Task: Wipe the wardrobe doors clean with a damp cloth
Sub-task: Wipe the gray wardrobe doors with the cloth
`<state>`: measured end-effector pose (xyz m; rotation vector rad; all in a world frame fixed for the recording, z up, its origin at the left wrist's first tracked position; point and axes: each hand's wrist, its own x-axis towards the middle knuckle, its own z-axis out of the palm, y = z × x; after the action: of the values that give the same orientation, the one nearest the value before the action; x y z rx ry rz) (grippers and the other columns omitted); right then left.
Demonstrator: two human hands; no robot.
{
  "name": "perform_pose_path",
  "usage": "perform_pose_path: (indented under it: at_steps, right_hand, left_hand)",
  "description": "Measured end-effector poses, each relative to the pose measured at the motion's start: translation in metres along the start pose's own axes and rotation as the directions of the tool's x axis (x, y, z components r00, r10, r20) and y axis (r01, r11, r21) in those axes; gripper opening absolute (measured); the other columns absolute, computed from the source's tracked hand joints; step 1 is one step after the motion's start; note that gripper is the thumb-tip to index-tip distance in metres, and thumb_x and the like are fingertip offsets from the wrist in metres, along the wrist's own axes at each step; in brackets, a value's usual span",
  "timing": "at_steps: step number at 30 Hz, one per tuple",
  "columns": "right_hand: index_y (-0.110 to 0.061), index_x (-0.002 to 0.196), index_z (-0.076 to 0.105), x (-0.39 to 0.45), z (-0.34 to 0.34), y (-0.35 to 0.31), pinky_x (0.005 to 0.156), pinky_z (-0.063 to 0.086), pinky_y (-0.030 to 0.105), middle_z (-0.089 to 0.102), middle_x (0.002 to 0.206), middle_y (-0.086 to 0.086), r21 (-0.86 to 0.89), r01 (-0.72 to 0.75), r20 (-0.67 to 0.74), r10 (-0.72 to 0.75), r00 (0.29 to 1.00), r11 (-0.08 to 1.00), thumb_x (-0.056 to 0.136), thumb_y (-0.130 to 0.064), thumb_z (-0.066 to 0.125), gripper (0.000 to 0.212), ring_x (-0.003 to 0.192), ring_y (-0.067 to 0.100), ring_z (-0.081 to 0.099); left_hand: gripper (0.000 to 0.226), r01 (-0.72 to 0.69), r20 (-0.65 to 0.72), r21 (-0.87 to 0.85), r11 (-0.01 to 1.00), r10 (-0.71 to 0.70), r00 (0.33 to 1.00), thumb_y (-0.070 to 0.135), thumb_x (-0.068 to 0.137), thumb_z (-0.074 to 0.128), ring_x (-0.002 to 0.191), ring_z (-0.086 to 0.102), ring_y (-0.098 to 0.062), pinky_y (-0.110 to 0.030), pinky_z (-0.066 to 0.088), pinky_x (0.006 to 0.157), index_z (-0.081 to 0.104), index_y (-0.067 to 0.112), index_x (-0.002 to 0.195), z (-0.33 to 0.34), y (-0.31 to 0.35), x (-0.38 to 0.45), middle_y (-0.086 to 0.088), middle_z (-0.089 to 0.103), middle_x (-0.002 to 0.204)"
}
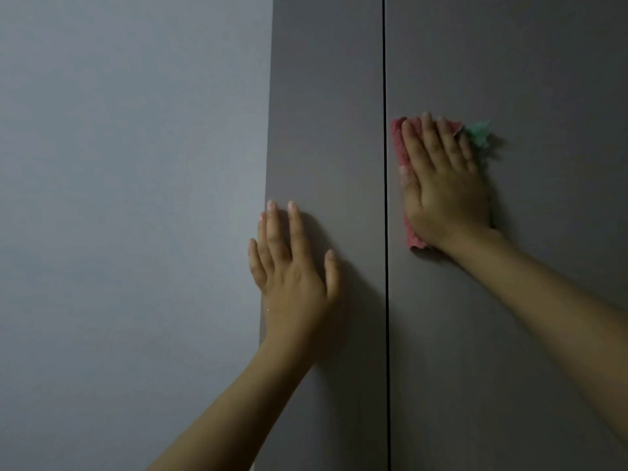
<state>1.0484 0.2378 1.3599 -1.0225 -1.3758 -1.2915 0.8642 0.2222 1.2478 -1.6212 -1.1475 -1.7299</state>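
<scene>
Right hand (445, 185), fingers spread flat, presses the cloth (399, 144) on the right door (509, 300) at frame centre-right. Left hand (292, 266), spread, braces the left door (326, 96). Advised: even pressure, overlapping strokes.

Home bedroom: grey wardrobe doors (492, 79)

The right door (509, 62) lies bare above, right of and below the cloth (401, 154), bounded leftward by the door gap (385, 96).
</scene>
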Motion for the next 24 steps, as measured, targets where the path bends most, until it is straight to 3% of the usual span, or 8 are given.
perform_pose_path:
  at_steps: [3,6,8,12,14,19,21,24]
  right_hand:
    - [-0.012,0.150,0.025,-0.041,-0.001,-0.019,0.118,0.009,0.041,0.023,0.156,0.011,0.013,0.221,0.056,-0.221,0.974,0.975,0.098,-0.034,0.019,0.057,0.144,0.028,0.018]
    - [-0.016,0.150,0.024,-0.054,-0.011,0.004,0.117,0.013,0.042,0.023,0.155,0.006,0.047,0.458,0.153,-0.460,0.875,0.887,0.099,-0.035,0.019,0.055,0.144,0.023,0.017]
    - [-0.014,0.149,0.023,-0.028,-0.009,0.035,0.116,0.016,0.042,0.028,0.153,0.009,0.002,0.392,0.121,-0.390,0.913,0.920,0.098,-0.033,0.021,0.055,0.143,0.026,0.023]
    - [-0.012,0.149,0.026,0.020,-0.007,0.069,0.116,0.013,0.042,0.028,0.153,0.013,-0.012,-0.055,0.001,0.055,0.998,0.998,0.095,-0.036,0.017,0.059,0.142,0.032,0.025]
    - [-0.010,0.149,0.026,0.006,-0.006,0.053,0.116,0.010,0.042,0.027,0.154,0.013,0.001,-0.034,0.001,0.034,0.999,0.999,0.095,-0.036,0.016,0.061,0.143,0.033,0.023]
    - [-0.016,0.150,0.023,-0.033,-0.013,0.072,0.117,0.011,0.040,0.024,0.155,0.006,0.018,0.407,0.110,-0.406,0.907,0.913,0.097,-0.032,0.023,0.055,0.144,0.022,0.018]
    - [-0.012,0.148,0.027,-0.007,-0.014,0.107,0.114,0.015,0.039,0.031,0.152,0.011,-0.022,0.295,0.055,-0.294,0.954,0.955,0.097,-0.032,0.022,0.055,0.141,0.029,0.027]
    - [-0.009,0.148,0.027,0.032,-0.018,0.150,0.116,0.013,0.042,0.029,0.153,0.015,-0.013,-0.064,-0.006,0.064,0.998,0.998,0.094,-0.039,0.013,0.063,0.141,0.033,0.026]
  left_hand:
    - [0.070,-0.057,-0.004,0.026,0.998,0.057,0.998,0.049,0.089,0.022,0.146,-0.011,-0.018,-0.033,-0.015,0.116,0.014,0.020,0.152,0.005,0.010,0.003,-0.009,-0.001,0.160]
    - [0.067,-0.089,0.001,0.032,0.995,0.089,0.996,0.050,0.090,0.023,0.145,-0.009,-0.019,-0.033,-0.015,0.115,0.021,0.022,0.151,0.010,0.021,0.005,-0.011,0.003,0.159]
    - [0.068,-0.089,0.012,0.048,0.995,0.088,0.996,0.051,0.089,0.020,0.145,-0.010,-0.019,-0.034,-0.017,0.115,0.023,0.023,0.150,0.011,0.026,0.008,-0.011,0.004,0.159]
    - [0.069,-0.098,0.009,0.072,0.993,0.098,0.995,0.050,0.086,0.019,0.145,-0.010,-0.018,-0.036,-0.019,0.114,0.023,0.025,0.150,0.014,0.040,0.017,-0.009,0.004,0.159]
    - [0.069,-0.109,0.013,0.078,0.991,0.108,0.994,0.049,0.085,0.019,0.145,-0.009,-0.018,-0.038,-0.019,0.114,0.022,0.025,0.150,0.018,0.049,0.021,-0.009,0.005,0.159]
    - [0.069,-0.167,0.016,0.092,0.982,0.166,0.986,0.048,0.085,0.018,0.145,-0.002,-0.018,-0.041,-0.015,0.116,0.023,0.024,0.149,0.029,0.075,0.031,-0.006,0.012,0.158]
    - [0.071,-0.183,0.033,0.091,0.979,0.181,0.983,0.050,0.083,0.018,0.141,0.001,-0.017,-0.040,-0.013,0.115,0.026,0.024,0.149,0.032,0.083,0.033,-0.006,0.015,0.157]
    - [0.072,-0.187,0.027,0.104,0.977,0.186,0.982,0.052,0.082,0.019,0.135,0.007,-0.018,-0.035,-0.007,0.111,0.031,0.025,0.147,0.036,0.093,0.032,-0.007,0.021,0.154]
